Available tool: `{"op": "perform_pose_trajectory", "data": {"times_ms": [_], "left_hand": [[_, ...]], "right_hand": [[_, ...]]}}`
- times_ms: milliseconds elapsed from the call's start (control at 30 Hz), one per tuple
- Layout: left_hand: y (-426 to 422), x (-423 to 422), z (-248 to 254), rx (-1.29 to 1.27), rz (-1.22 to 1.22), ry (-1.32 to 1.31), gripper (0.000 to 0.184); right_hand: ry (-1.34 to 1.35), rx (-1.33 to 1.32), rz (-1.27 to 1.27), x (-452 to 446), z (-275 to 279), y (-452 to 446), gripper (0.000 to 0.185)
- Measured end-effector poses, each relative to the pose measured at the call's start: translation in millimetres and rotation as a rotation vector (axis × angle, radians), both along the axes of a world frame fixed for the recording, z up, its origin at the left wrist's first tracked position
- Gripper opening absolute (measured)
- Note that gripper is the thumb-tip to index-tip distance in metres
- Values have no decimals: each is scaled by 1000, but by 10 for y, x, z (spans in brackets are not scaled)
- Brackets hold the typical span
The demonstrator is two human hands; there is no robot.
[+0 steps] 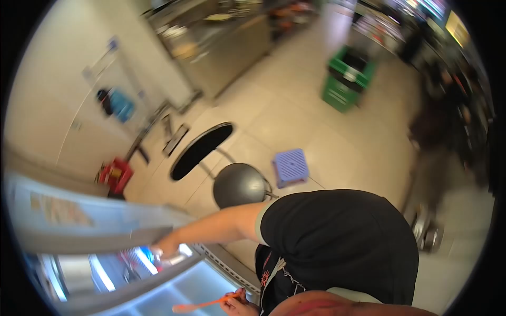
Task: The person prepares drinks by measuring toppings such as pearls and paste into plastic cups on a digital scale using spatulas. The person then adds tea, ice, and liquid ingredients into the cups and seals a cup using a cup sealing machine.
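Observation:
My right hand reaches left to the gap between the glass door and the frame of a lit refrigerator. Its fingers are blurred, beside a blue-and-red item, and whether they grip it does not show. At the bottom, my left hand is closed around the handle of a long, thin orange utensil, whose paler end points left over the frosted, lit surface. Both my arms come from black sleeves with pale trim.
Beyond my right arm stand a round black-seated chair and a purple stool. A green bin is farther off. A red object lies by the left wall; a steel counter is at the top.

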State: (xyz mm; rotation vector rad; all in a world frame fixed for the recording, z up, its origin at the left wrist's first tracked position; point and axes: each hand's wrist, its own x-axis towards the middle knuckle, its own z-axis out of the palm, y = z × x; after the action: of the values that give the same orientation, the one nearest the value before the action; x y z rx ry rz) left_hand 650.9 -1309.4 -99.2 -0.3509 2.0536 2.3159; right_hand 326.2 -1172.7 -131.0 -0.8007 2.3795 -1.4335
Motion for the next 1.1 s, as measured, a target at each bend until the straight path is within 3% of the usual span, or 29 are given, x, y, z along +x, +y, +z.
{"op": "perform_pose_trajectory", "data": {"times_ms": [33, 67, 100, 133, 200, 267, 333, 400, 433, 533, 600, 700, 767, 800, 833, 933, 1100], "left_hand": [[16, -20, 3, -24, -48, 34, 19], [89, -47, -10, -26, -90, 60, 21], [162, -69, -21, -24, -128, 84, 22], [233, -76, -51, -13, -183, 96, 24], [671, -68, -4, 3, -298, 116, 28], [1168, 105, 108, 46, -454, 82, 21], [1679, 180, -97, 38, -676, 20, 22], [2348, 319, -265, 103, -918, -44, 23], [2709, 408, -284, 95, -1013, -68, 27], [3830, 652, -528, 126, -1362, -137, 31], [4659, 914, -543, 145, -1488, -131, 31], [5867, 1133, -757, 187, -1631, -227, 34], [6441, 1087, -1022, 23, -1785, -203, 37], [6696, 1001, -1227, -138, -1802, -65, 41], [6820, 853, -1444, -366, -1752, 74, 44], [6826, 421, -1735, -820, -1632, 281, 53], [7214, -319, -2251, -1136, -1576, 177, 51]], "right_hand": [[-55, -55, -70, 309, 69, 68, 80], [124, 3, -263, 688, -75, 163, 75], [135, -14, -386, 1072, -242, 307, 67], [8, -222, -271, 1400, -397, 540, 58], [-284, -374, -97, 2225, -387, 1388, 42], [-618, -569, -182, 3221, -378, 1989, 44], [-451, -666, -368, 3937, -215, 2465, 49], [-320, -437, -554, 4436, 58, 2913, 52], [-356, -457, -711, 4650, 260, 3098, 49], [-259, -402, -920, 5151, 155, 3767, 40], [-183, -578, -1235, 5450, 112, 4303, 31], [-8, -477, -1427, 5825, -129, 5353, 27], [-105, -504, -1515, 6076, -209, 6045, 25], [-127, -656, -1535, 6194, -298, 6471, 24], [-151, -809, -1551, 6280, -389, 6830, 22], [-317, -781, -1636, 6441, -472, 7677, 24], [-565, -1037, -1573, 5852, -701, 8847, 28]]}}
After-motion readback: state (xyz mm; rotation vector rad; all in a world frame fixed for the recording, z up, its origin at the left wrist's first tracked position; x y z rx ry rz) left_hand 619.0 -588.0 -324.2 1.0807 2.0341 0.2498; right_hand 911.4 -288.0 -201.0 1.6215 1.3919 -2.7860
